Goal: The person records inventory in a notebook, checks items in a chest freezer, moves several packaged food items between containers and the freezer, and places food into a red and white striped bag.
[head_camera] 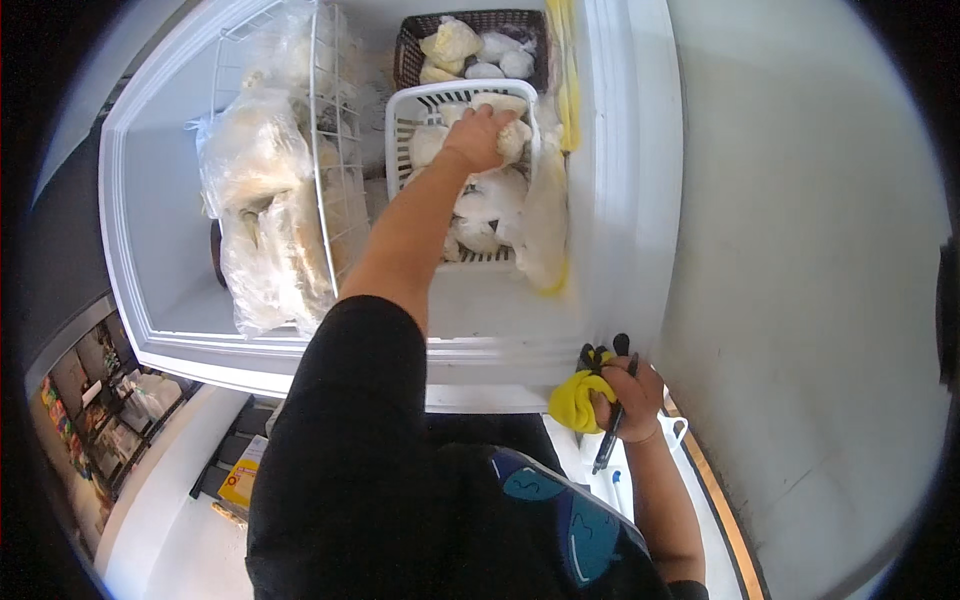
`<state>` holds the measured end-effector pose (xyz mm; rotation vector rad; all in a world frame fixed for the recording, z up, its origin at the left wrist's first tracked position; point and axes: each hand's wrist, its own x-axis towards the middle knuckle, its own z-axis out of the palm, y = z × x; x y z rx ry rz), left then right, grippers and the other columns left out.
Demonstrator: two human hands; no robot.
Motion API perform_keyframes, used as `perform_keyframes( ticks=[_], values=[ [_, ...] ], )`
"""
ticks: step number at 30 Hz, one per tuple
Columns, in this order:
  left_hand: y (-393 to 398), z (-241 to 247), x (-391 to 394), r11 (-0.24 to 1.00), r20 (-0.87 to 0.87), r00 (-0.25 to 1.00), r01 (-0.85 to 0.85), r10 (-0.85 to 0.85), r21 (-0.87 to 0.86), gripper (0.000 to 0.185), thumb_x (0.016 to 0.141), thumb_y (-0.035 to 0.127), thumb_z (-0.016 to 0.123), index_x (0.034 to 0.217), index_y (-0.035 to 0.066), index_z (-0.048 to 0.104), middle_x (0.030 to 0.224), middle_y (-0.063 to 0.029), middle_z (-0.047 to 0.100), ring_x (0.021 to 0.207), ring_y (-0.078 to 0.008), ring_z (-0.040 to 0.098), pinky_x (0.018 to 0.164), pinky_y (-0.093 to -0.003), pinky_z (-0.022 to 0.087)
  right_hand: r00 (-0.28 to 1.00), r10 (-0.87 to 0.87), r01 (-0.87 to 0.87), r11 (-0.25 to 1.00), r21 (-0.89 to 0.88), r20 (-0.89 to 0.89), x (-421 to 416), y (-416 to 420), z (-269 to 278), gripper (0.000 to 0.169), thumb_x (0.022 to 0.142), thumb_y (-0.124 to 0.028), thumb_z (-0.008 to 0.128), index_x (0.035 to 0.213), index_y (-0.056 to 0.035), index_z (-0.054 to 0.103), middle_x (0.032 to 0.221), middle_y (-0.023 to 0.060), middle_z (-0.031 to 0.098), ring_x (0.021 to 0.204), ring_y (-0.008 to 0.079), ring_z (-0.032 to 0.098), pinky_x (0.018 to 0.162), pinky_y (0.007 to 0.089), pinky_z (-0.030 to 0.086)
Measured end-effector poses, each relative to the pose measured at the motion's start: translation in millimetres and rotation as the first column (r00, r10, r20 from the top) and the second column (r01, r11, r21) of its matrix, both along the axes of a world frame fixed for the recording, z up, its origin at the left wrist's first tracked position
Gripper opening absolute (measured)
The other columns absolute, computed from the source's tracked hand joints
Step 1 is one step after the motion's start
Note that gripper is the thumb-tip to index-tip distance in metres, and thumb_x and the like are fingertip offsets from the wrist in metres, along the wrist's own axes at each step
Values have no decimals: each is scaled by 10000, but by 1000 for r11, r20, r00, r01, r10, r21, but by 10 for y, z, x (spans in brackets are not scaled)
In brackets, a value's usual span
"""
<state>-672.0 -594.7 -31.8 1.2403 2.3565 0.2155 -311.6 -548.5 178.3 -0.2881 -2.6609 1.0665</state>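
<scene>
My left hand (478, 139) reaches down into a white plastic basket (396, 142) inside a chest freezer. Its fingers touch a whitish bagged item (514, 141); the palm side is hidden, so I cannot tell if they grip it. More whitish bagged items (491, 199) fill the basket around and below the hand. Over the freezer's near right rim, my right hand (636, 397) is closed around a yellow-and-black work glove (581, 401) and a black pen (610, 441). The pen slants downward past the palm.
Behind the white basket stands a dark brown basket (409, 52) of bagged items. A white wire divider (322, 165) borders large clear plastic bags (259, 165) at left. A long frosted bag (546, 217) lies along the right wall. The freezer rim (487, 373) crosses before me.
</scene>
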Motion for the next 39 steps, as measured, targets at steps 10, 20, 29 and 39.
perform_keyframes(
  ticks=[10,20,29,39],
  values=[
    [-860,40,425,979,127,971,205,-201,-16,887,590,287,806,1348,257,346,1339,-111,361,1249,-359,320,969,-513,374,996,-8,7,1000,10,84,18,-6,32,223,670,-174,642,847,-51,586,767,134,617,613,285,584,537,343,472],
    [-316,-417,332,959,14,1000,23,-20,-283,701,763,214,673,1364,309,324,1404,-107,282,1263,-336,308,980,-534,355,998,-58,58,998,4,3,64,-35,-25,223,652,-126,647,847,-33,590,775,152,617,634,291,596,564,341,479],
    [-905,502,695,978,280,958,111,-58,-175,528,794,270,634,1260,76,478,1224,-199,494,1147,-359,454,970,-426,375,994,-104,103,995,10,22,134,-96,-45,189,728,-105,629,897,-32,588,801,155,605,681,340,579,600,396,471],
    [-2451,2493,1582,813,227,908,-418,353,405,266,811,130,610,1058,33,616,1043,-169,609,973,-305,582,837,-365,464,988,-137,141,989,40,-74,0,-103,-93,167,781,-191,645,780,-51,553,720,145,521,658,335,505,610,393,416]
  ],
)
